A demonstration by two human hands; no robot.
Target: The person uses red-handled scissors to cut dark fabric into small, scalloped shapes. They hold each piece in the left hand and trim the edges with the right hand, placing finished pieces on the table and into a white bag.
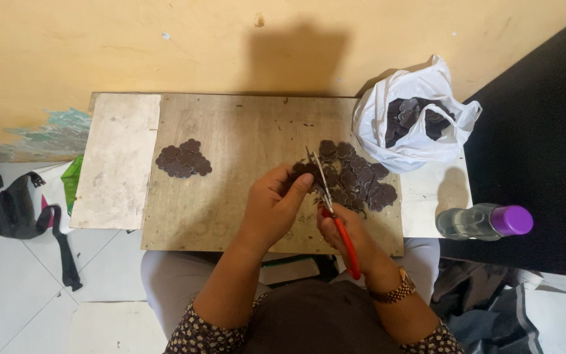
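1. Centrally, a dark brown scalloped sheet of joined round flower-like pieces lies on the worn wooden board surface, just right of its middle and partly under both hands.
2. The left hand pinches the near left edge of that sheet, its fingers closed on the material.
3. The right hand is clenched around the red-handled scissors, whose metal blades point away from the person and are parted over the sheet.
4. A gold-coloured wristwatch sits on the right wrist.
5. A smaller dark brown cluster of the same round pieces lies well apart on the left part of the board.
6. A white plastic bag, open and filled with more dark pieces, stands at the far right corner of the surface, near the sheet.
7. A clear bottle with a purple cap lies on its side at the right edge.
8. A black strap bag rests on the white tiled floor to the left.
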